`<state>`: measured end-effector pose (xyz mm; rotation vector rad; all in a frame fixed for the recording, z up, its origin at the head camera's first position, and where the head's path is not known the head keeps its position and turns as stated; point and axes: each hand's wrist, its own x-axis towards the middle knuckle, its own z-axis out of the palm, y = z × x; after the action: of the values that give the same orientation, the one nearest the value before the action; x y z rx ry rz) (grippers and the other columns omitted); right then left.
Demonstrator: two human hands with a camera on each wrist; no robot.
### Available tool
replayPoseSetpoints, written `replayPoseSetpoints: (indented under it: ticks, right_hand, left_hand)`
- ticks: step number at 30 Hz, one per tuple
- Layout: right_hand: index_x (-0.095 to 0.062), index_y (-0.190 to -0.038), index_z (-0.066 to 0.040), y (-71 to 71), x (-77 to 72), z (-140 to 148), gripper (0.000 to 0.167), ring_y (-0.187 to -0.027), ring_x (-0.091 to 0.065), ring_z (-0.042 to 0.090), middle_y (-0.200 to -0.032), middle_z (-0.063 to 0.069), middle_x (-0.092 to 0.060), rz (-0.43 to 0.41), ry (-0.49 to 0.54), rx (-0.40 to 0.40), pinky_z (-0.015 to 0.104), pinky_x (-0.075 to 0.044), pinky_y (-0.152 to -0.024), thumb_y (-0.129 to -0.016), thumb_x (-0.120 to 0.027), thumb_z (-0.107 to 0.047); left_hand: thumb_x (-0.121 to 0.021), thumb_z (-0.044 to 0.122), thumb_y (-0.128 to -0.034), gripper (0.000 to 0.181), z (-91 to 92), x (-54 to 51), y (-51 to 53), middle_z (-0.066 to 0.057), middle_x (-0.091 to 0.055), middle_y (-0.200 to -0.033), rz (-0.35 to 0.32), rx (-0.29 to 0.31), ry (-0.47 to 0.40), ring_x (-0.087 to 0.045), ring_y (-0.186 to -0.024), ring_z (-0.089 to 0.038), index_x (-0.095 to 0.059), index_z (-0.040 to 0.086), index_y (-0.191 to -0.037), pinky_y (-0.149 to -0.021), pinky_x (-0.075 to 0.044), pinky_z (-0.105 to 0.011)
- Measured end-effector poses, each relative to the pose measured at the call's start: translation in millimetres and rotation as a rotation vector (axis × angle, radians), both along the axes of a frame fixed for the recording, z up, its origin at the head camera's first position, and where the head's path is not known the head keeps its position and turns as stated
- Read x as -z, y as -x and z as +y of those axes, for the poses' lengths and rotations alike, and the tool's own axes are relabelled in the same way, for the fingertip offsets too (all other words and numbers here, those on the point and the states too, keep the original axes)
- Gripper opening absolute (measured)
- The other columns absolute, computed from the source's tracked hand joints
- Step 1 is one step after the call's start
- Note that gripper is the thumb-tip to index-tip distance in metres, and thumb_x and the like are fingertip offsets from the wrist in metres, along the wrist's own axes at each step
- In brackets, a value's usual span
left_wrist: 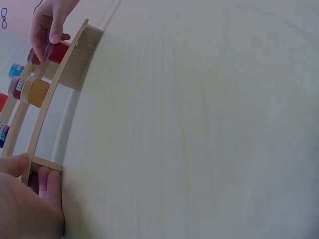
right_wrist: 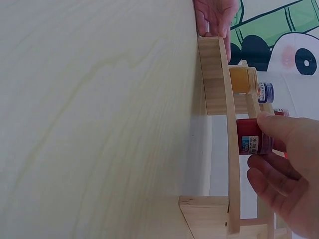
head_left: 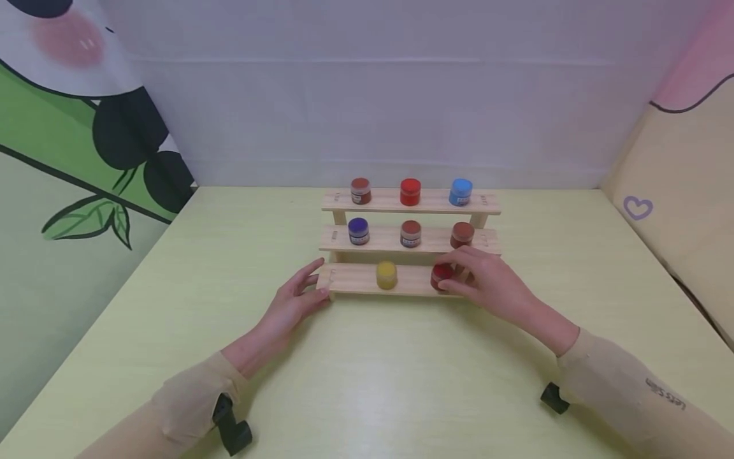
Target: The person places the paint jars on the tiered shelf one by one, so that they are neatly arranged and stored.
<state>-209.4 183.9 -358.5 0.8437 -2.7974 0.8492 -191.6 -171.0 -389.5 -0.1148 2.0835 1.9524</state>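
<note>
A three-step wooden rack stands on the table with small paint jars on its steps. My right hand pinches a dark red paint jar between thumb and fingers at the right of the lowest step. In the right wrist view, that jar has a label and its base meets the step. My left hand holds the rack's left end; the left wrist view shows its thumb on one side of the end and fingers against the other. A yellow paint jar sits mid-step, between the hands.
On the middle step are a purple jar and two reddish-brown jars, one being this jar. The top step bears a brownish jar, a red jar and a blue jar. A pale cloth wall rises behind.
</note>
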Motion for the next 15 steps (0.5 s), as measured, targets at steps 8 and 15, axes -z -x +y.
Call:
replayPoseSetpoints:
  ticks: [8,15]
  right_hand:
    - [-0.067,-0.123,-0.013,-0.7,-0.7,2.1,0.039,-0.078,-0.062,0.009,-0.104,0.002,-0.071,0.017,0.004,0.0,0.022,-0.057,-0.07,-0.086,-0.077,-0.018]
    - [-0.066,-0.124,-0.013,-1.8,0.8,2.6,0.041,-0.078,-0.063,0.009,-0.106,0.003,-0.071,0.02,-0.003,-0.002,0.022,-0.058,-0.07,-0.085,-0.078,-0.018]
  left_hand:
    - [-0.056,0.008,-0.099,0.064,1.8,0.4,1.1,-0.014,-0.04,-0.148,-0.008,-0.001,0.01,-0.061,-0.109,-0.009,-0.031,0.026,-0.155,-0.099,-0.055,-0.025]
    - [-0.056,0.008,-0.0991,0.064,1.6,0.4,1.9,-0.015,-0.04,-0.148,-0.011,0.01,0.007,-0.061,-0.108,-0.009,-0.031,0.026,-0.155,-0.1,-0.055,-0.025]
